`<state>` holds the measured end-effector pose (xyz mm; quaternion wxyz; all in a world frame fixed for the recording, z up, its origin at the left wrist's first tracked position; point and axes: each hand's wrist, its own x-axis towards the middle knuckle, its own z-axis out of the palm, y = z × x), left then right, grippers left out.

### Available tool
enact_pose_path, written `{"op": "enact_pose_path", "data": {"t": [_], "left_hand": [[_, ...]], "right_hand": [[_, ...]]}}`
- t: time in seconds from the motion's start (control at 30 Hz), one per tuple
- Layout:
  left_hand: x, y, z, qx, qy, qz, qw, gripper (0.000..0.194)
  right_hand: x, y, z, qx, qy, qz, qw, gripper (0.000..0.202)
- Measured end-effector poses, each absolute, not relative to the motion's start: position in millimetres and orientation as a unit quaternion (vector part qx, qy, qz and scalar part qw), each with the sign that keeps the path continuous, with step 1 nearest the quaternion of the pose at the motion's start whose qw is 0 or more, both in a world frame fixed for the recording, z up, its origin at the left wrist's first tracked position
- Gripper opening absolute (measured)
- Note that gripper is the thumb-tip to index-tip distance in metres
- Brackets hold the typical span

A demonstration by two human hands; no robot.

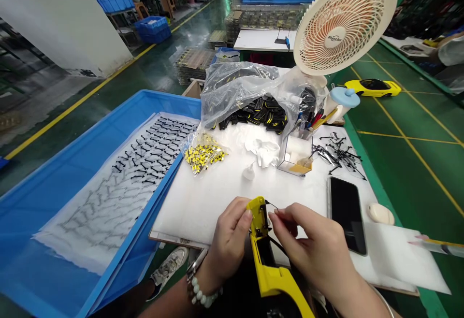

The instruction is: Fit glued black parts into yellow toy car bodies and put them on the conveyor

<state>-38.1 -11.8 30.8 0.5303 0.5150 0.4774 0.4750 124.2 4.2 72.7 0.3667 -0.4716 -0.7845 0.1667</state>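
Note:
At the table's near edge, my left hand point(229, 236) is closed on the raised yellow panel of a yellow toy car body point(277, 280), thumb on the panel's side. The body slants down toward my lap, its lower end cut off by the picture's edge. Opposite, my right hand point(313, 243) pinches close to the panel. A thin black piece point(271, 205) runs from the panel's upper corner to those fingertips; its far end is hidden by them. Beyond my hands stands a small white dropper bottle point(248, 172).
Left is a blue tray point(119, 106) with rows of small black parts. On the table lie a bag of yellow-black pieces point(205, 153), a plastic bag of black parts point(261, 112), loose black parts point(339, 151) and a phone point(347, 214). A fan point(344, 23) stands behind.

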Motion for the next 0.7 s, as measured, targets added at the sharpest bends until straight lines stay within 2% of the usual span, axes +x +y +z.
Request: {"op": "enact_pose_path", "data": {"t": [0.17, 0.4, 0.5, 0.63, 0.7], "left_hand": [[-39.0, -17.3, 31.8, 0.491, 0.511, 0.466, 0.53, 0.012], [-38.5, -14.9, 24.3, 0.462, 0.527, 0.48, 0.528, 0.011], [-41.5, -15.0, 21.7, 0.457, 0.516, 0.485, 0.539, 0.014], [-45.1, -14.9, 18.7, 0.452, 0.505, 0.486, 0.552, 0.016], [-45.8, -15.0, 17.2, 0.45, 0.502, 0.489, 0.553, 0.016]], "right_hand": [[117.6, 6.2, 69.5, -0.465, -0.796, 0.157, 0.355, 0.023], [110.2, 5.9, 66.5, -0.464, -0.787, 0.191, 0.36, 0.024], [114.0, 8.3, 68.3, -0.451, -0.78, 0.244, 0.357, 0.022], [131.3, 37.4, 79.9, -0.393, -0.778, 0.39, 0.296, 0.013], [134.9, 71.4, 87.0, -0.406, -0.774, 0.397, 0.28, 0.021]]}}
